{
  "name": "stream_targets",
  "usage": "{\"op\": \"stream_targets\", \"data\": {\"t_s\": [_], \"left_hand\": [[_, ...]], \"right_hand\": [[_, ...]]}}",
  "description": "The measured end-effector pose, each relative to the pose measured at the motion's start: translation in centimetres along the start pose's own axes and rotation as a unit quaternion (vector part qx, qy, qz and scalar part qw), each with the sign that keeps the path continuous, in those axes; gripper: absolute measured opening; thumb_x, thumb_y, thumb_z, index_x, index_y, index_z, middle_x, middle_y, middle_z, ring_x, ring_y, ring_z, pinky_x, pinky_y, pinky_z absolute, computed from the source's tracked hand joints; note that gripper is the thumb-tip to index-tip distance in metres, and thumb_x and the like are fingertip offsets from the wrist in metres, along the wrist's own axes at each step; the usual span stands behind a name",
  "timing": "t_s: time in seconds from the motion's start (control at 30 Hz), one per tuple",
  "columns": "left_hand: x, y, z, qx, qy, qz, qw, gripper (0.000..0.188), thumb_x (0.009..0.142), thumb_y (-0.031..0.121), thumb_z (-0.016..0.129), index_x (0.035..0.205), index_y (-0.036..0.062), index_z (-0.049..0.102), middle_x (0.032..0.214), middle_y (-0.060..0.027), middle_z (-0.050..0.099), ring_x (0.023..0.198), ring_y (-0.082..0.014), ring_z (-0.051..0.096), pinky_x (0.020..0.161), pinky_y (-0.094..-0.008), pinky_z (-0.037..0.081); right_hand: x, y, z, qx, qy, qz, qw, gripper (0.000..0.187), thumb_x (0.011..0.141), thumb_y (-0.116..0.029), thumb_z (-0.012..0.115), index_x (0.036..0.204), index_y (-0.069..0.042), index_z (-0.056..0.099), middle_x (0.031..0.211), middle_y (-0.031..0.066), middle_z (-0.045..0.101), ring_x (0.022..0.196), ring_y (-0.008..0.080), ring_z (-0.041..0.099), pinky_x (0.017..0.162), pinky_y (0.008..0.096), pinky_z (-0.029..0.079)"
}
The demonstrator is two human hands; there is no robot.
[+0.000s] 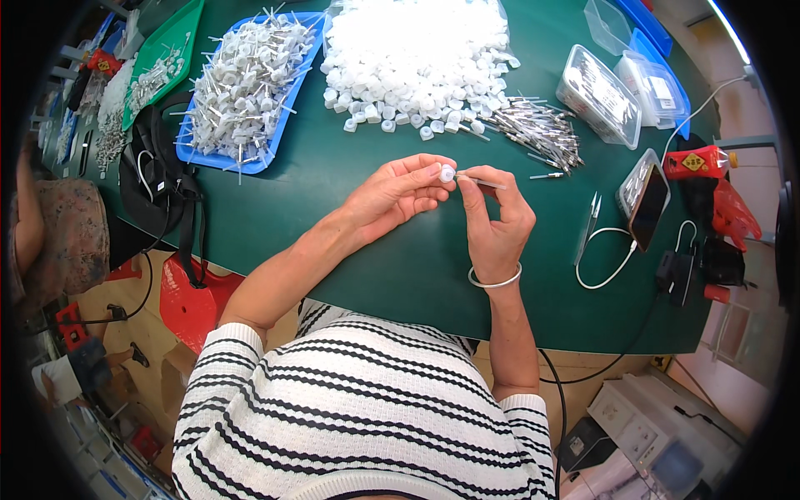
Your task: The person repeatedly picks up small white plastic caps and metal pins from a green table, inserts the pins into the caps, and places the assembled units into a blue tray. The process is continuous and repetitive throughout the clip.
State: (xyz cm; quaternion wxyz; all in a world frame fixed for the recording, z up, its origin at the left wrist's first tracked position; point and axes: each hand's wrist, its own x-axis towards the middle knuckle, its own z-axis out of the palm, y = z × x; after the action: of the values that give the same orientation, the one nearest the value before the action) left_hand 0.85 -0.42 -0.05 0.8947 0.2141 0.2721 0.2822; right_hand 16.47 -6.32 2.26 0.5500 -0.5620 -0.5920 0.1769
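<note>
Between the thumb and fingers of my left hand [402, 190] is a small white plastic cap [447, 173], its round end facing up. My right hand [497, 218] pinches a thin metal pin [487, 182], whose tip meets the cap or lies right beside it; I cannot tell which. Beyond my hands spreads a large heap of white caps [400, 75]. To its right lies a pile of loose metal pins [542, 132], with a single pin [546, 176] apart from it. A blue tray [268, 156] at the left is heaped with caps that have pins in them.
On the green table [375, 279], a clear box [602, 96], a phone [647, 208] on a container, tweezers [588, 227] and a white cable [602, 283] are at the right. A black bag [154, 171] and a green tray [185, 52] are at the left. A person [58, 225] sits far left.
</note>
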Motion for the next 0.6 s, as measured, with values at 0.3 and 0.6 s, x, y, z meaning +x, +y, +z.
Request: {"op": "stream_targets", "data": {"t_s": [0.3, 0.6], "left_hand": [[0.01, 0.04, 0.02, 0.023, -0.002, 0.006, 1.0, 0.022, 0.095, 0.018, 0.059, 0.11, 0.003, 0.062, 0.09, -0.002, 0.063, 0.079, -0.0076, 0.06, 0.07, -0.02, 0.051], [0.02, 0.09, -0.29, 0.024, -0.017, -0.001, 1.0, 0.024, 0.095, 0.017, 0.059, 0.112, 0.0011, 0.061, 0.093, -0.0056, 0.066, 0.083, -0.0097, 0.063, 0.073, -0.0216, 0.052]], "right_hand": [[0.25, 0.02, -0.37, 0.019, -0.016, 0.016, 1.0, 0.011, 0.082, -0.002, 0.07, 0.09, -0.001, 0.063, 0.083, 0.0088, 0.067, 0.068, 0.0202, 0.065, 0.062, 0.0282, 0.051], [0.8, -0.22, -0.83, 0.039, -0.036, 0.019, 0.998, 0.008, 0.082, -0.001, 0.068, 0.089, 0.0, 0.064, 0.081, 0.0077, 0.067, 0.066, 0.0175, 0.064, 0.061, 0.0266, 0.051]]}}
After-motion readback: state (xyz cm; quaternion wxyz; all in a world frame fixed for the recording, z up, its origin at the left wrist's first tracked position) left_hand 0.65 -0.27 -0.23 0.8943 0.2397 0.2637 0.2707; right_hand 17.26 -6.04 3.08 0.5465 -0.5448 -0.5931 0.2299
